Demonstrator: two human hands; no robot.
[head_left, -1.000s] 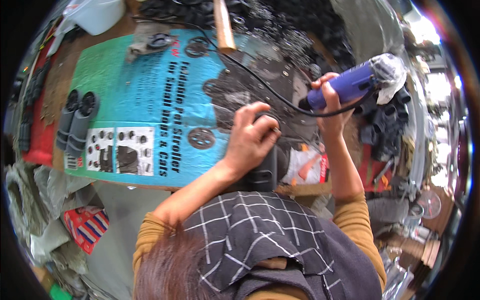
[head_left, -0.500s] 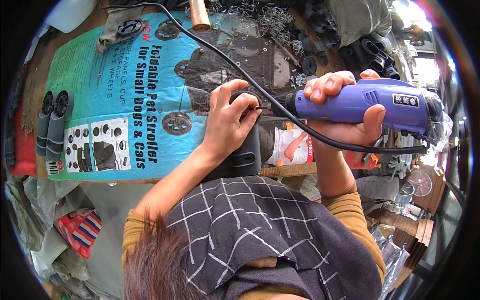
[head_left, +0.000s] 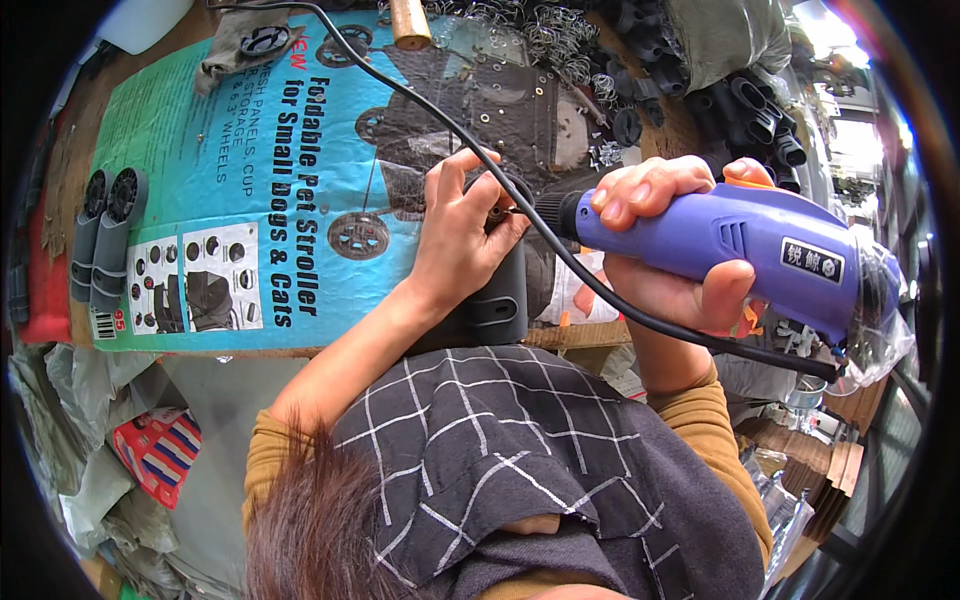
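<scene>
Apparently, work is unfinished: above the worktop (head_left: 585, 337), the purple driver (head_left: 720, 245) is gripped by the right hand (head_left: 655, 285), its bit (head_left: 514, 210) at the left hand (head_left: 455, 240), whose fingers' grip cannot be told.

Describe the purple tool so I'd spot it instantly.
Find the blue-green printed sheet, then look right to the person's right hand. It grips the purple tool, black nose pointing left. Unlike the dark parts behind, its body is purple, with clear plastic around its rear.
</scene>
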